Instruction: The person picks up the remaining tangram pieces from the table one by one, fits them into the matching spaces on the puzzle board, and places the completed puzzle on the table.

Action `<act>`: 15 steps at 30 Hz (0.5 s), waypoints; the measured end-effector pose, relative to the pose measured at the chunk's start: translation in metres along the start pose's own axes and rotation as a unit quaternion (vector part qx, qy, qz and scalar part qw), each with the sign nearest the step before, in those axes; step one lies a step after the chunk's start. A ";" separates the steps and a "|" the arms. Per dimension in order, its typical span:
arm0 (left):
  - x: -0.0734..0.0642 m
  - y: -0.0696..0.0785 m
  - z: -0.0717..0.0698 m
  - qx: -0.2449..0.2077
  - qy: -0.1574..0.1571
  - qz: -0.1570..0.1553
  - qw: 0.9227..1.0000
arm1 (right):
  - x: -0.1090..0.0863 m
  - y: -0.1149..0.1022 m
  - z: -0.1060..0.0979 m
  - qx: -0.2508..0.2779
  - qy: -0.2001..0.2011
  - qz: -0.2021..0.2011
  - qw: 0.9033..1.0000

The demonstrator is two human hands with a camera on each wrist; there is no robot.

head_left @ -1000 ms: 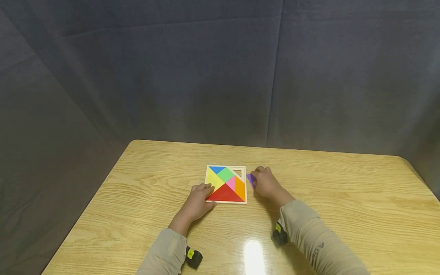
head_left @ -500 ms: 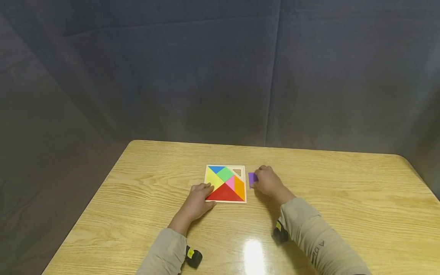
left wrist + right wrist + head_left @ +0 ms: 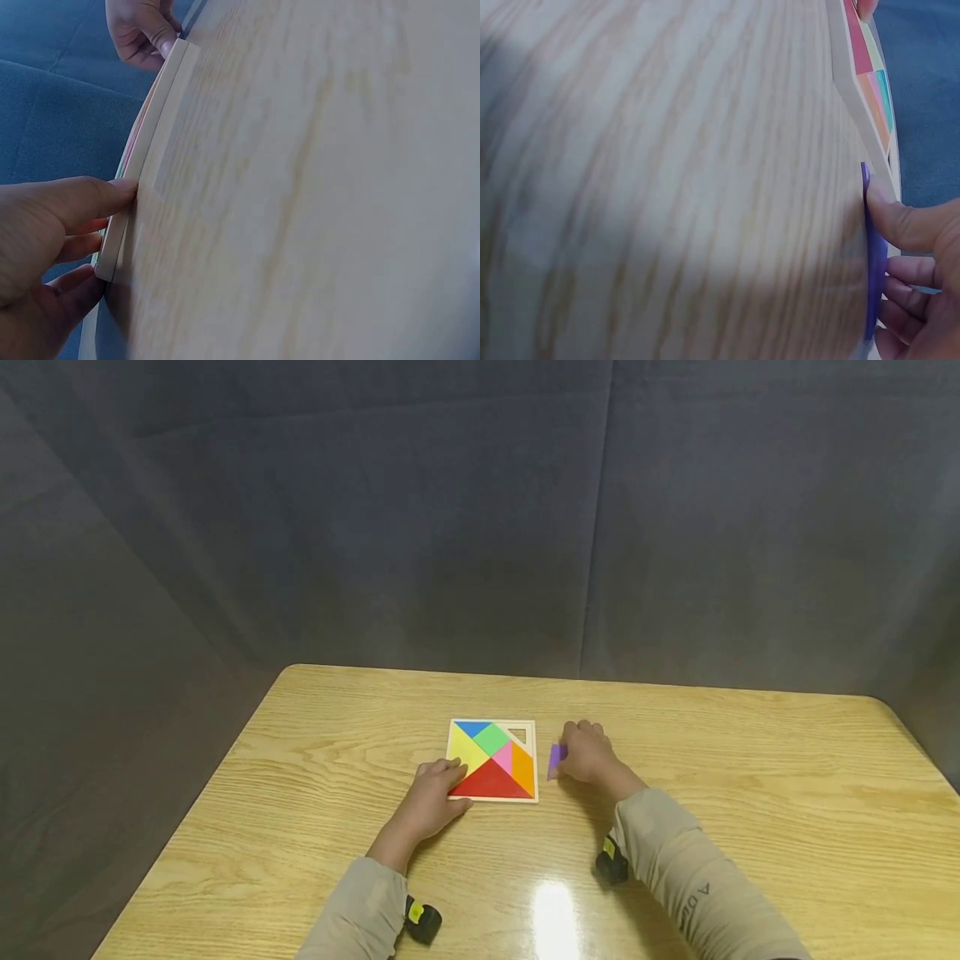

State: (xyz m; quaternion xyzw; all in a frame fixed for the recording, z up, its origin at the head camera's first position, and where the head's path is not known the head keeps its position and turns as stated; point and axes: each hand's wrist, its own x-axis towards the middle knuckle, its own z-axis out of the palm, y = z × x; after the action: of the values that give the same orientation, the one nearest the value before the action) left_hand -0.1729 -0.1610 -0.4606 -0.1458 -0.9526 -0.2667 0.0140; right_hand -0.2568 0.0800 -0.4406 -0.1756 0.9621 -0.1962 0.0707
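Observation:
A square wooden tangram board (image 3: pixel 536 781) lies flat on the table, filled with blue, green, yellow, pink, orange and red pieces. Its upper right corner has a bare triangular slot (image 3: pixel 519 735). My left hand (image 3: pixel 430 797) holds the board's lower left corner, thumb along the near edge and fingers over the left side, as the left wrist view shows. Just right of the board, my right hand (image 3: pixel 588 756) pinches a flat purple tangram piece (image 3: pixel 554 761) between thumb and fingers. In the right wrist view the purple piece (image 3: pixel 871 262) appears nearly edge-on, partly covered by fingers.
The wood-grain table (image 3: pixel 300 760) has rounded far corners. A dark grey cloth (image 3: pixel 420 527) hangs behind it and along the left side. Black wrist cameras (image 3: pixel 423 924) sit under both sleeves. Light glares off the table near the front.
The purple piece has turned in my right hand's fingers and shifted slightly right, away from the board. My left hand and the board have stayed in place.

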 end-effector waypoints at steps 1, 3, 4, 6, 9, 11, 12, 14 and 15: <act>0.000 0.000 0.000 0.000 -0.001 0.000 1.000 | 0.000 0.000 0.000 0.002 -0.001 0.003 1.000; 0.000 0.001 0.000 -0.002 -0.002 -0.002 1.000 | -0.001 0.001 0.000 0.005 -0.001 0.004 1.000; 0.000 0.001 0.001 -0.002 -0.002 -0.002 1.000 | -0.001 0.002 0.001 0.007 0.000 0.006 1.000; 0.000 0.001 0.001 -0.002 -0.002 -0.003 1.000 | -0.002 0.003 0.002 0.014 0.001 0.005 1.000; 0.000 0.001 0.001 0.000 -0.002 -0.003 1.000 | -0.002 0.005 0.003 0.033 0.006 -0.001 0.999; 0.000 0.000 0.001 0.002 -0.001 -0.002 1.000 | -0.003 0.006 0.004 0.044 0.012 -0.011 0.999; 0.000 0.000 0.002 0.002 -0.001 -0.002 1.000 | -0.003 0.007 0.005 0.050 0.016 -0.015 0.998; 0.000 -0.001 0.002 0.001 0.000 -0.001 1.000 | -0.004 0.008 0.006 0.058 0.024 -0.022 0.998; 0.001 -0.001 0.002 0.000 0.000 0.000 1.000 | -0.004 0.009 0.007 0.058 0.030 -0.028 0.997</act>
State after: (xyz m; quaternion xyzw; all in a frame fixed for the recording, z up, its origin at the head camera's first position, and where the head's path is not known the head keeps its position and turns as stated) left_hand -0.1735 -0.1604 -0.4629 -0.1456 -0.9527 -0.2663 0.0142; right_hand -0.2542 0.0872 -0.4501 -0.1920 0.9454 -0.2591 0.0462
